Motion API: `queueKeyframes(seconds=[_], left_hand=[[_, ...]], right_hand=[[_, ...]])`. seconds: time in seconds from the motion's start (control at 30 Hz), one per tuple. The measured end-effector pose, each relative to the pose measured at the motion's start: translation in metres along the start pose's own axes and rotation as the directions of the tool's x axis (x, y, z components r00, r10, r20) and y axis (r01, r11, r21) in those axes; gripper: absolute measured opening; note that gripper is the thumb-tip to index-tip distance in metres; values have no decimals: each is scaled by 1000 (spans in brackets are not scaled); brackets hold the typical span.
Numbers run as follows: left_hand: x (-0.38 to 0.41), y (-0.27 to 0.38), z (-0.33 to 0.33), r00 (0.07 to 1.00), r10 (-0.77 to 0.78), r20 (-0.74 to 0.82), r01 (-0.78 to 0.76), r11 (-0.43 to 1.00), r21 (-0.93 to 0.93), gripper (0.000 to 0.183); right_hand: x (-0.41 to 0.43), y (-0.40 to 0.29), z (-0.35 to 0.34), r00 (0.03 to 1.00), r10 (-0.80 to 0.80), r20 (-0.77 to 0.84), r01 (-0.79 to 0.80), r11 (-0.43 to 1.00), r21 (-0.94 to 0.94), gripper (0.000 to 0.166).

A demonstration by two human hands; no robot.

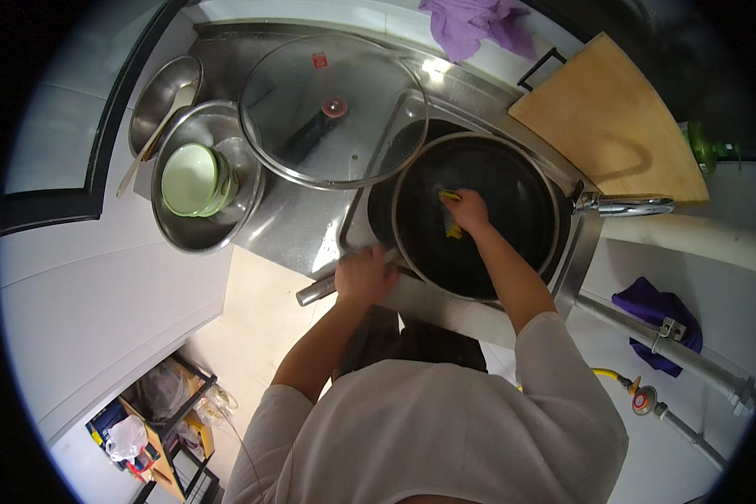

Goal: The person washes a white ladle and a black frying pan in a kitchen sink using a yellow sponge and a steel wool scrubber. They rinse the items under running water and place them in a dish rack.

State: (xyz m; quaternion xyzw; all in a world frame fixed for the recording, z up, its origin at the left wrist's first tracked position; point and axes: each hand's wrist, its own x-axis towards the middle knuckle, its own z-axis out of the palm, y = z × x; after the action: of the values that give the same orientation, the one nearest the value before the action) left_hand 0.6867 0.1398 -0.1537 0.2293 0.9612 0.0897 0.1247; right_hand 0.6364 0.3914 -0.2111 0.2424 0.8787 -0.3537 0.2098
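A large dark frying pan [510, 170] rests over the sink basin, tilted slightly towards me. My left hand [366, 275] is wrapped around its metal handle [317, 291], which sticks out past the counter's front edge. Inside the pan, my right hand [468, 212] presses a yellow sponge [450, 196] against the black inner surface. A second yellow bit [454, 232], perhaps part of the same sponge, shows below my fingers with some suds. Most of the sponge is hidden by the hand.
Left of the pan, a glass lid [378, 82] lies on the steel counter [283, 214]. Stacked green-rimmed bowls [190, 179] sit in a steel basin [164, 217]. A chrome faucet [630, 205] juts out at right, near a wooden cutting board [611, 120]. Purple cloths [479, 25] hang nearby.
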Motion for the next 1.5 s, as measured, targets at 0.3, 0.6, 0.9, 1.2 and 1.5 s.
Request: queueKeyframes(seconds=[0.3, 0.6, 0.9, 1.2, 1.5], left_hand=[[3, 0, 3, 1000, 3, 30, -5, 999, 44, 36], [6, 5, 0, 999, -10, 50, 7, 997, 71, 35], [8, 6, -3, 993, -33, 115, 23, 996, 92, 36], [7, 7, 1, 997, -39, 68, 36, 998, 53, 34], [7, 7, -5, 994, -38, 106, 30, 997, 71, 36]], right_hand=[[-21, -23, 76, 963, -262, -61, 266, 895, 357, 28], [33, -46, 57, 969, -87, -230, 167, 920, 355, 29], [-72, 4, 45, 784, -317, 533, 168, 936, 309, 26], [-67, 64, -48, 965, -23, 262, 179, 787, -590, 30], [22, 54, -19, 954, -251, -164, 175, 910, -375, 38]])
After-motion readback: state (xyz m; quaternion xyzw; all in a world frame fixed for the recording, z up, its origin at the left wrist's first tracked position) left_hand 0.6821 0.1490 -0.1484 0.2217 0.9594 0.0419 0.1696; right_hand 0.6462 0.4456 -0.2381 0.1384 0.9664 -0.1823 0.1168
